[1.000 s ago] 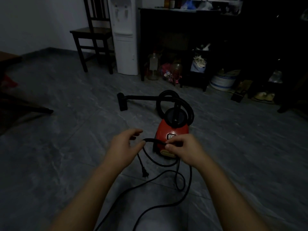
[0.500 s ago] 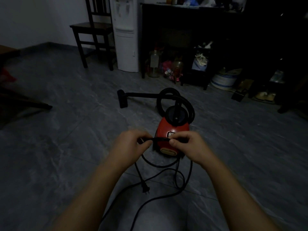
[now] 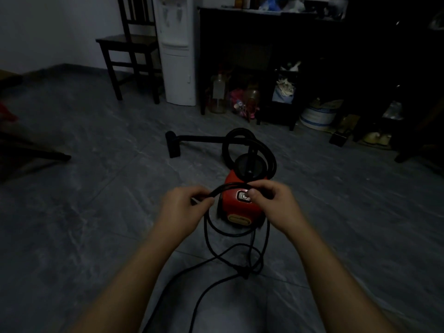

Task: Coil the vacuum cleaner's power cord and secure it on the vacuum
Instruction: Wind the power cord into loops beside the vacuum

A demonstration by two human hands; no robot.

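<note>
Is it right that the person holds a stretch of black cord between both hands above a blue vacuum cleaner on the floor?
Not quite: the vacuum cleaner is red, not blue, as the head view shows. The rest holds: the left hand and the right hand pinch a stretch of black cord between them above it, on the floor.

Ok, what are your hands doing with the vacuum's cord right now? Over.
Left hand and right hand both pinching the power cord. Loose loops on floor, not coiled. Red vacuum just beyond. Nothing blocking.
</note>
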